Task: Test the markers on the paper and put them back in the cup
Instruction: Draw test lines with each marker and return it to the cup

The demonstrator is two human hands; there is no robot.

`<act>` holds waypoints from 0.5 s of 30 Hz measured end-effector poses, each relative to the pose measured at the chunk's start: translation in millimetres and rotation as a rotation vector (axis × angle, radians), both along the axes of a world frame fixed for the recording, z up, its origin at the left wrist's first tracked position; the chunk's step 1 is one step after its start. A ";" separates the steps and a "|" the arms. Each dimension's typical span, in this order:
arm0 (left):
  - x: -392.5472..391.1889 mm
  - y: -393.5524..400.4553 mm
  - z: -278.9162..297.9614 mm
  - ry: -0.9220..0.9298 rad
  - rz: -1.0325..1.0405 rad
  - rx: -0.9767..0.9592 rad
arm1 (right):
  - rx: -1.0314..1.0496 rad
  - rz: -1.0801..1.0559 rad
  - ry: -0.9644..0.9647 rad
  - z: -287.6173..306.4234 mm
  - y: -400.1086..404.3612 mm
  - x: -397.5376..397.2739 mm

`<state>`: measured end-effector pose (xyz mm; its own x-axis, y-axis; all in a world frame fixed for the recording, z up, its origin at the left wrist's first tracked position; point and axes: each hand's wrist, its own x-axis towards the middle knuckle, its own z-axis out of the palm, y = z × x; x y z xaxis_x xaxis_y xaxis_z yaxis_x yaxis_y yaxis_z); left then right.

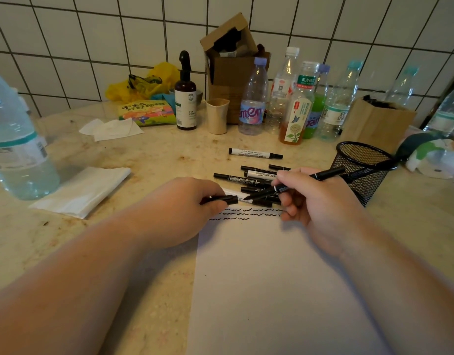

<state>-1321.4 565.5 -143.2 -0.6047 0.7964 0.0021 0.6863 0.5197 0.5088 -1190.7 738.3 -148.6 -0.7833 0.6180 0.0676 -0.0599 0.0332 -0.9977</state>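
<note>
We are holding a black marker point(295, 184) in our right hand point(315, 198), its tip over the paper point(267, 278). Our left hand point(179, 211) is pinching its cap point(224, 199). More markers point(254, 175) are lying beside the mesh cup point(361, 167).

Legible: "东方树叶" on green-labelled bottle point(307, 80); "EBOARD" on white marker point(261, 174). Other labels too blurred to read.
</note>
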 end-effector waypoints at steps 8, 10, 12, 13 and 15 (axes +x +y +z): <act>0.2 -0.3 0.3 -0.057 -0.028 0.098 | -0.098 0.048 0.053 2.5 -1.5 -0.1; 0.2 -0.6 0.0 -0.068 -0.025 0.118 | -0.100 0.061 0.056 2.7 -2.3 -0.1; 0.2 -0.5 -0.1 -0.074 -0.024 0.132 | -0.112 0.083 0.065 3.1 -3.3 0.4; -0.1 -0.4 -0.1 -0.072 -0.025 0.136 | -0.118 0.099 0.072 3.4 -3.6 0.6; -0.4 -0.4 0.3 -0.068 -0.025 0.150 | -0.106 0.130 0.070 3.6 -3.5 1.4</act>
<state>-1321.8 565.1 -142.9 -0.5876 0.8049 0.0823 0.6595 0.4176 0.6250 -1189.3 734.8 -145.0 -0.8525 0.5187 0.0653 -0.1268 -0.0841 -0.9884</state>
